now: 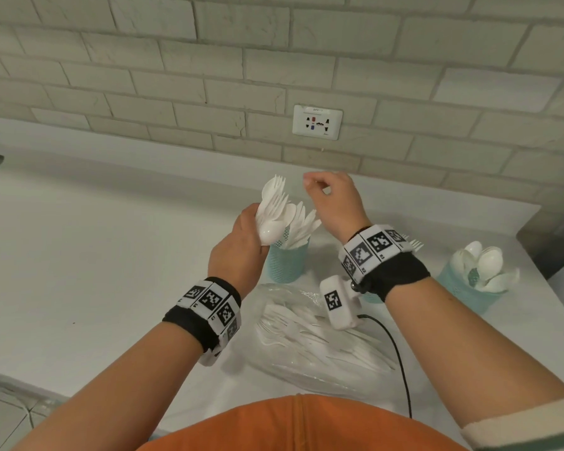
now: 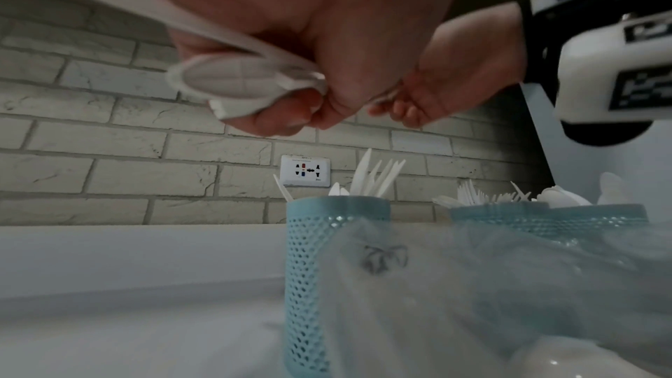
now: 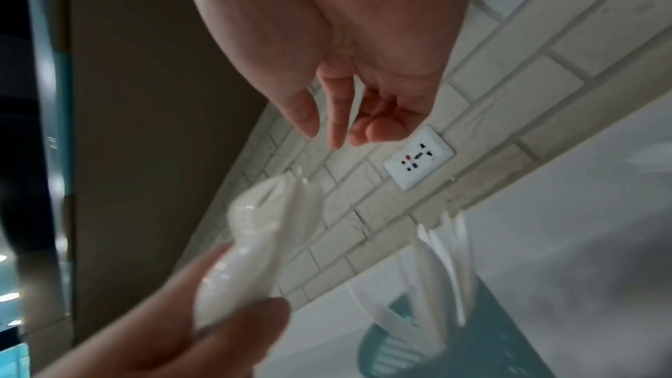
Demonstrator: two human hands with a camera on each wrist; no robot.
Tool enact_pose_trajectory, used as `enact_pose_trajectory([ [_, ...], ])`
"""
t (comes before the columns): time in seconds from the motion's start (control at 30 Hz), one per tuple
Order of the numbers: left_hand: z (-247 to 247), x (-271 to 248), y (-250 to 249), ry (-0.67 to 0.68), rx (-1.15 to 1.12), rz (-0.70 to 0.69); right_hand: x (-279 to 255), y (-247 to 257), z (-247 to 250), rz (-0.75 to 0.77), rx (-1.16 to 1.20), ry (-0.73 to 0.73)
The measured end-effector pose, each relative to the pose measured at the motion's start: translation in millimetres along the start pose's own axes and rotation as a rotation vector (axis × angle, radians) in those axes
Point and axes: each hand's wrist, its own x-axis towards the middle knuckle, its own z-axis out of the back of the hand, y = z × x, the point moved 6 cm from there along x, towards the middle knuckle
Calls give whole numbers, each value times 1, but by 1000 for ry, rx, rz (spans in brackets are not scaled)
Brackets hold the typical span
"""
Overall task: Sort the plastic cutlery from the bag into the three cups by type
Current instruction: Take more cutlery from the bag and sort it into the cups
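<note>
**Left hand grips a mixed bunch of cutlery above the knife cup**

The left hand is curled around a bunch of white plastic cutlery, forks and spoons fanned upward and a spoon bowl showing at the bottom of the fist. It holds the bunch above the counter, just over the left teal cup, which stands full of white knives. The right hand hovers just beside the top of the bunch, apart from it, its fingers loosely bent and holding nothing; in the right wrist view thumb and forefinger point down with a gap between them.

Behind the right wrist a second teal cup shows fork tines, mostly hidden in the head view. Farther right, the third teal cup holds spoons. Nearer the person, the clear plastic bag lies flat on the white counter with more cutlery inside. A black cable runs past the bag. A wall socket sits in the brick-tiled wall.
</note>
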Motion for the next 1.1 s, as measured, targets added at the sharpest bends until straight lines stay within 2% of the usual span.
enact_pose_trajectory([
  [0.13, -7, 2, -7, 8, 30, -53, -10, 25, -10, 162, 13, 91],
  [0.23, -11, 3, -9, 18, 27, -71, -14, 20, -18, 151, -93, 145],
  [0.53, -18, 1, -9, 10, -51, -52, -14, 11, -17, 82, -74, 92],
  [0.83, -19, 0, -9, 16, -116, -40, -16, 17, -20, 57, -135, 134],
  [1.1, -25, -2, -3, 92, -232, 19, -13, 16, -21, 30, -217, 263],
])
